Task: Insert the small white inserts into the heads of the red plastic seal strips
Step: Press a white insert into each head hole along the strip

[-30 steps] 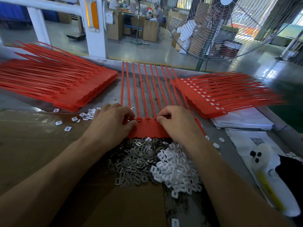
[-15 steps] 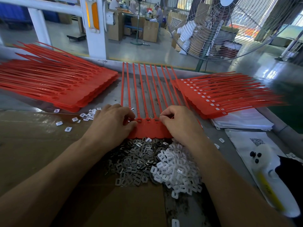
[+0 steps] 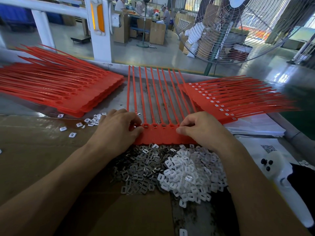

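Left hand point(image 3: 117, 128) and right hand point(image 3: 199, 128) pinch the heads of the red seal strips point(image 3: 160, 133) with curled fingers. Strip tails run lengthwise away from the white inserts point(image 3: 192, 174), toward the fan point(image 3: 238, 29).

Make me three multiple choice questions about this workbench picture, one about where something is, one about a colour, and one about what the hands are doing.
1. Where does the pile of white inserts lie next to the pile of grey metal clips?
A. To its right
B. To its left
C. Behind it, by the fan

2. What colour are the seal strips under the hands?
A. Blue
B. Red
C. Yellow

3. What are the left hand and right hand doing?
A. Hanging off the bench
B. Lifting a box
C. Resting on the row of strip heads, fingers curled at its ends

Answers:
1 A, the white pile sits on the right, under the right forearm.
2 B, all the strips and stacks are red.
3 C, each hand lies on one end of the row.
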{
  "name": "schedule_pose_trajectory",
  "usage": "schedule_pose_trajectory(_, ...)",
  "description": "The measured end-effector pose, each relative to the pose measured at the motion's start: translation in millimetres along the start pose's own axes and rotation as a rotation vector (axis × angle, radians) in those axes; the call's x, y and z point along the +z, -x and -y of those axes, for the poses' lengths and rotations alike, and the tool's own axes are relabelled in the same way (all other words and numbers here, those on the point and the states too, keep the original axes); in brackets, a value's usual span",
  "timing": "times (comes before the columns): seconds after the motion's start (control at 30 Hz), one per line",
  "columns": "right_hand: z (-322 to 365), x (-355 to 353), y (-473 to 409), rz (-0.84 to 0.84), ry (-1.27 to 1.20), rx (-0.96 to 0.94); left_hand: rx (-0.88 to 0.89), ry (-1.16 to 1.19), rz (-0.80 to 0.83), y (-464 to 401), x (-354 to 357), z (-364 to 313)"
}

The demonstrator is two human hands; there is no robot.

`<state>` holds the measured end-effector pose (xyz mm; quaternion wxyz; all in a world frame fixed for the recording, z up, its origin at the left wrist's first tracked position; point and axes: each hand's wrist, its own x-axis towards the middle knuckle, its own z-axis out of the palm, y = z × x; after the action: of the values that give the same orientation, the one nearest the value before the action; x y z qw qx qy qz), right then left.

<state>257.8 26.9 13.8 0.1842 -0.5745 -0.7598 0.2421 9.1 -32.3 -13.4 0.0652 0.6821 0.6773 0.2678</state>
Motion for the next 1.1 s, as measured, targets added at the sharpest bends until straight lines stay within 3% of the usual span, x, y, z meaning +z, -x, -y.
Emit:
schedule_pose_trajectory(0.3, 3.9, -2.9, 4.1, 0.084, 0.023, -0.006, 0.002, 0.006, -0.015, 0.7, 1.2, -1.0)
schedule_pose_trajectory(0.6, 33.4, 27.9, 14.6, 0.324, -0.050, -0.292, -0.004, -0.006, -0.015, 0.8, 0.5, -2.7)
schedule_pose_trajectory(0.77, 38.2, 33.8, 15.6, 0.308, -0.013, -0.364, -0.002, -0.013, -0.012, 0.7, -0.1, -2.5)
schedule_pose_trajectory(1.1, 33.8, 32.2, 14.2, 0.235, -0.098, -0.331, 0.010, 0.003, -0.035, 0.9, -0.5, -2.4)
